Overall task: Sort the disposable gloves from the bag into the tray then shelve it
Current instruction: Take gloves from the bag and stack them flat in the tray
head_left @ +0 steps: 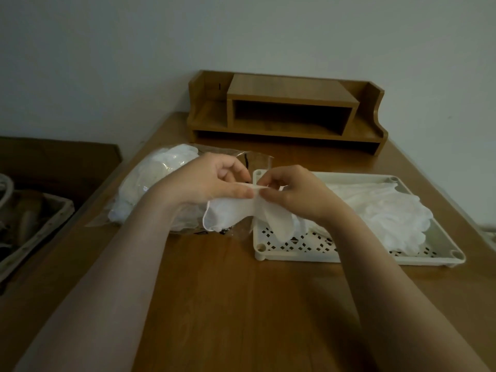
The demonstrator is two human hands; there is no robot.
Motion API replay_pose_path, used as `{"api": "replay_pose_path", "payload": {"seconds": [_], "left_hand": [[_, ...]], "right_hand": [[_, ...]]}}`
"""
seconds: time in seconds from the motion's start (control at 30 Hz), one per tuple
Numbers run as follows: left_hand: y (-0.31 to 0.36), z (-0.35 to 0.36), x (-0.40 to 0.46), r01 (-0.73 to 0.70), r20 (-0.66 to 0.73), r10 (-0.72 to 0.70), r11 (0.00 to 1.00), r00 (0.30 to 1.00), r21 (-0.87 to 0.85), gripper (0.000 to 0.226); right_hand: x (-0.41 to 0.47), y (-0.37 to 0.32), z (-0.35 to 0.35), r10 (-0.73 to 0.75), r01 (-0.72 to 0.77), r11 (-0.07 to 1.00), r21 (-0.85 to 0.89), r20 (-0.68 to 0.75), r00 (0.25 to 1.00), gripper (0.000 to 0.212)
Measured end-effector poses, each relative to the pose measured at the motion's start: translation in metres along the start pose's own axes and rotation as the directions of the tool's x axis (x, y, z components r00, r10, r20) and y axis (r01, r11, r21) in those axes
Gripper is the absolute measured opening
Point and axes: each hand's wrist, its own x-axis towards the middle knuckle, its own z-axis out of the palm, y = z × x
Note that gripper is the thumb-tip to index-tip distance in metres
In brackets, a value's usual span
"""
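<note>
Both hands pinched one thin white glove point(243, 210) above the tray's point(295, 257) left edge, left hand point(214, 181) and right hand point(292, 191) each closed on it at the fingertips. More gloves lay in the tray, others in the bag point(150, 183) just left. The limp glove could slip or drape over the rim onto the surface — the grip looked light. Dim light hid whether one or two gloves were held.

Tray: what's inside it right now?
A pile of white gloves fills the right part of the tray; perforated floor shows at front left. The hands and the held glove hide its left rear.
</note>
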Motion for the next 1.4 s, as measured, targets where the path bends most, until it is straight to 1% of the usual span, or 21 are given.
{"api": "replay_pose_path", "payload": {"seconds": [0.03,0.07,0.13,0.2,0.23,0.3,0.37,0.43,0.47,0.5,0.53,0.6,0.67,0.73,0.8,0.87,0.97,1.17,1.3,1.37,1.4], "left_hand": [[0.001,-0.004,-0.003,-0.002,0.020,0.002,1.000,1.000,0.007,0.030],[0.001,-0.007,-0.004,-0.016,0.008,0.016,1.000,1.000,0.006,0.026],[0.002,-0.008,-0.004,-0.064,-0.102,0.061,0.998,0.993,-0.027,0.015],[0.003,-0.004,-0.002,-0.107,-0.245,0.070,0.984,0.967,-0.143,0.008],[0.005,-0.002,0.000,-0.125,-0.298,0.064,0.974,0.952,-0.190,0.008],[0.009,0.006,0.003,-0.136,-0.347,0.046,0.961,0.937,-0.241,0.012],[0.012,0.014,0.005,-0.128,-0.334,0.016,0.940,0.942,-0.317,0.020],[0.016,0.019,0.004,-0.107,-0.307,-0.025,0.909,0.951,-0.404,0.035],[0.019,0.021,0.003,-0.103,-0.293,-0.036,0.889,0.956,-0.446,0.038],[0.021,0.023,0.001,-0.103,-0.279,-0.040,0.872,0.959,-0.478,0.035],[0.024,0.025,-0.001,-0.100,-0.267,-0.039,0.868,0.963,-0.486,0.029],[0.032,0.033,-0.003,-0.097,-0.264,-0.022,0.898,0.964,-0.430,0.016],[0.040,0.043,-0.003,-0.107,-0.277,0.012,0.938,0.961,-0.331,0.012],[0.050,0.056,-0.001,-0.136,-0.288,0.061,0.960,0.956,-0.245,0.009],[0.059,0.065,0.000,-0.177,-0.328,0.108,0.966,0.939,-0.189,0.006],[0.065,0.070,0.002,-0.215,-0.392,0.137,0.963,0.910,-0.162,0.007],[0.074,0.073,0.006,-0.267,-0.437,0.138,0.931,0.889,-0.249,0.011],[0.085,0.078,0.017,-0.247,-0.418,0.109,0.924,0.902,-0.293,0.013],[0.089,0.082,0.025,-0.235,-0.423,0.103,0.933,0.900,-0.272,0.014],[0.091,0.083,0.029,-0.242,-0.428,0.086,0.914,0.899,-0.324,0.013],[0.093,0.083,0.030,-0.246,-0.418,0.083,0.903,0.904,-0.352,0.013]], "right_hand": [[-0.002,0.001,-0.004,0.043,-0.043,0.995,0.089,-0.003,0.999,0.011],[-0.004,0.001,-0.008,0.082,-0.081,0.980,0.182,0.006,0.997,0.010],[-0.009,0.004,-0.015,0.138,-0.151,0.935,0.321,0.064,0.988,0.008],[-0.012,0.005,-0.022,0.169,-0.211,0.904,0.373,0.141,0.975,0.011],[-0.014,0.005,-0.024,0.172,-0.223,0.900,0.375,0.166,0.971,0.015],[-0.016,0.004,-0.029,0.187,-0.241,0.915,0.324,0.190,0.964,0.024],[-0.016,0.005,-0.032,0.249,-0.284,0.930,0.234,0.169,0.954,0.026],[-0.017,0.007,-0.033,0.287,-0.310,0.934,0.177,0.145,0.947,0.027],[-0.019,0.008,-0.034,0.286,-0.306,0.936,0.173,0.134,0.949,0.027],[-0.021,0.007,-0.035,0.271,-0.292,0.939,0.180,0.129,0.954,0.027],[-0.023,0.007,-0.035,0.247,-0.269,0.943,0.198,0.129,0.960,0.025],[-0.028,0.004,-0.035,0.152,-0.177,0.959,0.220,0.122,0.981,0.024],[-0.030,0.001,-0.034,0.036,-0.048,0.988,0.145,0.087,0.996,0.033],[-0.033,0.002,-0.032,-0.022,0.021,0.999,0.044,0.037,0.999,0.032],[-0.035,0.003,-0.032,-0.017,0.017,1.000,0.007,-0.001,1.000,0.019],[-0.041,0.006,-0.033,0.036,-0.035,0.999,0.018,-0.040,0.999,0.015],[-0.053,0.017,-0.044,0.101,-0.092,0.989,0.117,-0.074,0.992,0.022],[-0.077,0.048,-0.078,0.021,-0.004,0.947,0.320,-0.051,0.998,0.024],[-0.089,0.067,-0.102,0.001,0.009,0.932,0.363,-0.028,1.000,0.033],[-0.091,0.074,-0.113,0.026,-0.020,0.939,0.344,-0.014,1.000,0.037],[-0.092,0.077,-0.118,0.044,-0.033,0.948,0.317,-0.025,0.999,0.034]]}}
